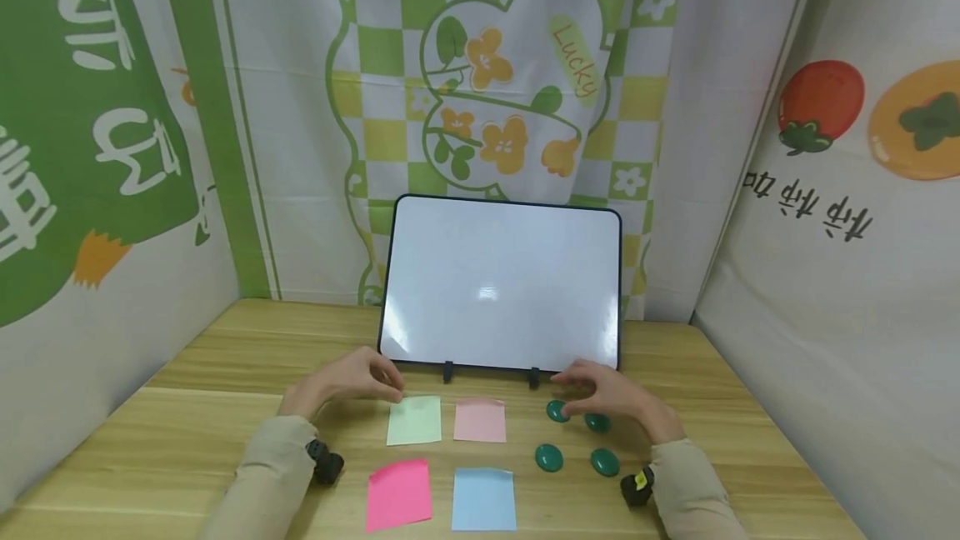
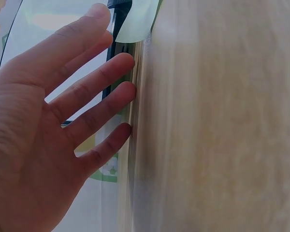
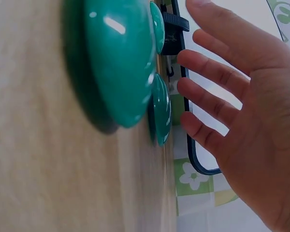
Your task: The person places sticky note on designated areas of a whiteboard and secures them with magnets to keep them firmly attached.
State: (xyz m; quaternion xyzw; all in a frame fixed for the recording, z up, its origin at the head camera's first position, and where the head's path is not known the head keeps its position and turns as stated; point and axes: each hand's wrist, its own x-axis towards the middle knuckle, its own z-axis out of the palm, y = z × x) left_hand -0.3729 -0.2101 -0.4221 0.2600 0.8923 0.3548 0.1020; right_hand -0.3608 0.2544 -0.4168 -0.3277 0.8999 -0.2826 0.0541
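My left hand (image 1: 358, 375) hovers at the top left corner of a pale green sticky note (image 1: 415, 423), its fingers loosely bent. In the left wrist view the note's raised edge (image 2: 139, 23) shows beyond the thumb and index finger, which are apart. Over on the right, my right hand (image 1: 606, 392) is held above several round green magnets (image 1: 549, 457), thumb near the back left one (image 1: 557, 412). The right wrist view has its fingers spread with nothing between them, beside a large green magnet (image 3: 123, 58).
A whiteboard (image 1: 501, 283) with a black frame leans upright behind the hands on small black feet (image 1: 447, 372). A light pink note (image 1: 480, 421), a hot pink note (image 1: 399, 496) and a blue note (image 1: 483, 500) lie on the wooden table (image 1: 187, 423). Printed curtains (image 1: 292, 107) surround it.
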